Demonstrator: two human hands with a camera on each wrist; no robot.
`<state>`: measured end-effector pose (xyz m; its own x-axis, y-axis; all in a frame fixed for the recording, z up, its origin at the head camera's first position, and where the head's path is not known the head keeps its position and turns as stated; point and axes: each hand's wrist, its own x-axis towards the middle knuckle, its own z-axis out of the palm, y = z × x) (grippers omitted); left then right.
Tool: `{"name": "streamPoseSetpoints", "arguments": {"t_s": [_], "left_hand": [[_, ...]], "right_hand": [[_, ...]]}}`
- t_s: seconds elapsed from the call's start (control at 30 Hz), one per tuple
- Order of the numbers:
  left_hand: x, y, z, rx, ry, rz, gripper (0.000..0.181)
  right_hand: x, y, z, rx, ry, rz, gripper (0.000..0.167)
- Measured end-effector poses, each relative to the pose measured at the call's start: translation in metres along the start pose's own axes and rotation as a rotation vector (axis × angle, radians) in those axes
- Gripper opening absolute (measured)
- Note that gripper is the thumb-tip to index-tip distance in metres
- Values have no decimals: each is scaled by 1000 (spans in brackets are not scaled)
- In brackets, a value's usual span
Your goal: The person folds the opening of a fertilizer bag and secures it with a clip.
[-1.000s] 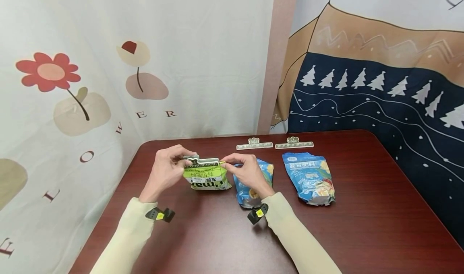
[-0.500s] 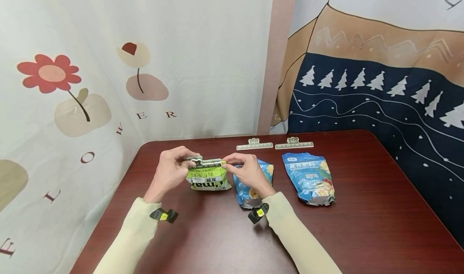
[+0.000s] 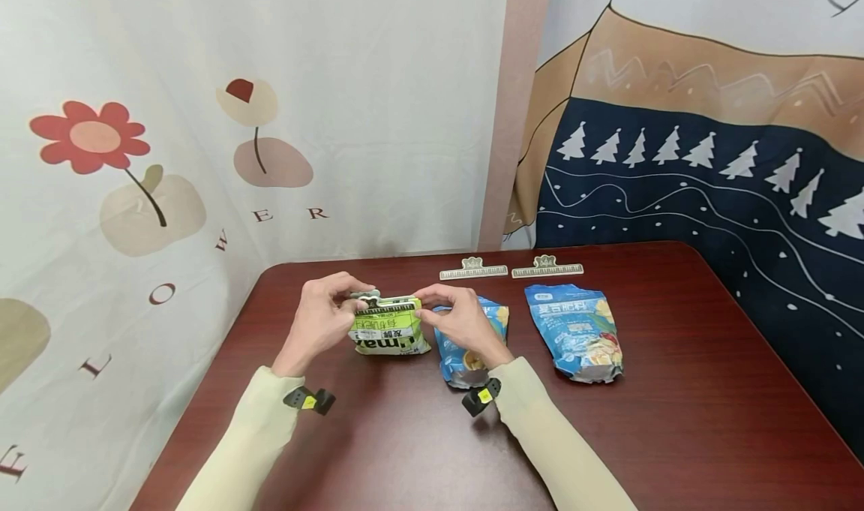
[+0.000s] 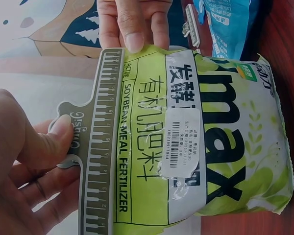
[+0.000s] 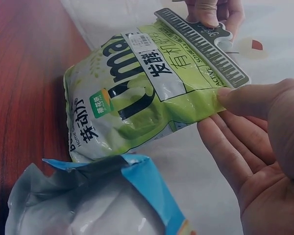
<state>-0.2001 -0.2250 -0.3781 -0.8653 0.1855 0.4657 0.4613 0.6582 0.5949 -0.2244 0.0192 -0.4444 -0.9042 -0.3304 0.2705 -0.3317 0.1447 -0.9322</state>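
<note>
Held bag (image 3: 391,337) lime-and-white, black lettering; held clip (image 4: 102,147) olive-grey, black-and-white piano keys; right pouch (image 3: 577,335) blue; table (image 3: 405,458) red-brown; left curtain (image 3: 391,121) white, red flower; right curtain (image 3: 621,192) navy and tan, white trees

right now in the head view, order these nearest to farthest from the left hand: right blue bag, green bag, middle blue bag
1. Green bag: just right of the left hand, which pinches the clip on its top.
2. Middle blue bag: farther right, partly hidden by the right hand.
3. Right blue bag: farthest right of the three.
</note>
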Motion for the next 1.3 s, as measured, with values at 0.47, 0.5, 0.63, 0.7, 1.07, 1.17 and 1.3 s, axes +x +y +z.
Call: {"name": "streamPoseSetpoints", "arguments": {"t_s": [0.47, 0.5, 0.63, 0.7, 1.07, 1.17, 1.3], "left_hand": [[-1, 0, 5, -23, -20, -18, 35], [-1, 0, 5, -25, -20, -21, 35], [-2, -1, 5, -35, -36, -24, 33], [-3, -2, 3, -45, -53, -25, 33], [-10, -16, -3, -130, -132, -33, 37], [-15, -28, -4, -176, -103, -69, 40], [-26, -44, -6, -269, -61, -155, 36]], "right_hand": [[0, -3, 1, -7, -19, -12, 22], [0, -3, 1, -8, -20, -11, 22], [0, -2, 1, -21, -21, -4, 19], [0, -2, 1, -33, -17, -8, 18], [0, 0, 2, -59, 15, -27, 14], [0, 0, 2, -61, 19, -36, 14], [0, 1, 2, -51, 21, -32, 15]]}}
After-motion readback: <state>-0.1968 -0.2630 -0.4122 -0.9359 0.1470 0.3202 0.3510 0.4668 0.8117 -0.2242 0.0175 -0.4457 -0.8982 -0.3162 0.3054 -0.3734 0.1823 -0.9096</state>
